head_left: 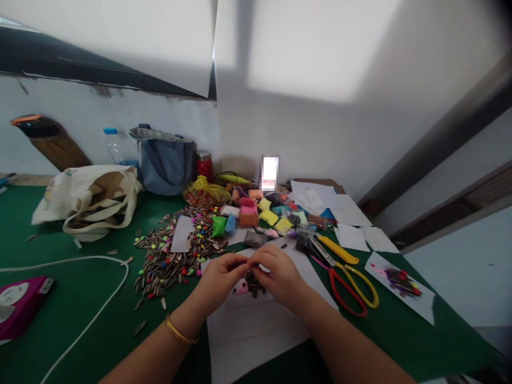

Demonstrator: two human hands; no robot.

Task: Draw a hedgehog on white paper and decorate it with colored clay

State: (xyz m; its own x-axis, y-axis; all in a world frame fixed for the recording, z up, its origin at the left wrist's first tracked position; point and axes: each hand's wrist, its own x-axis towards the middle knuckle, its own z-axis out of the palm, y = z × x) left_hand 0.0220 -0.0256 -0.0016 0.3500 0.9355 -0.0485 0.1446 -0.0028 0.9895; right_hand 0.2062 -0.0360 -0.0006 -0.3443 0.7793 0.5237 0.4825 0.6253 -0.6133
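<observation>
My left hand (224, 277), with a gold bangle on the wrist, and my right hand (282, 274) meet at their fingertips over a white sheet of paper (256, 330). Both are closed in a pinch; whatever sits between the fingertips is too small and hidden to name. Just below them on the paper lies a small figure of dark sunflower seeds (256, 290) with a pink clay part (241, 289) at its left, partly covered by my fingers. Left of my hands spreads a heap of sunflower seeds (172, 266) mixed with small coloured balls.
Packets of coloured clay (268, 217) lie behind my hands. Scissors (352, 288) and a yellow utility knife (338, 249) are at right, near a card with a finished-looking seed figure (400, 281). A cloth bag (100, 213) and a white cable (92, 314) occupy the left.
</observation>
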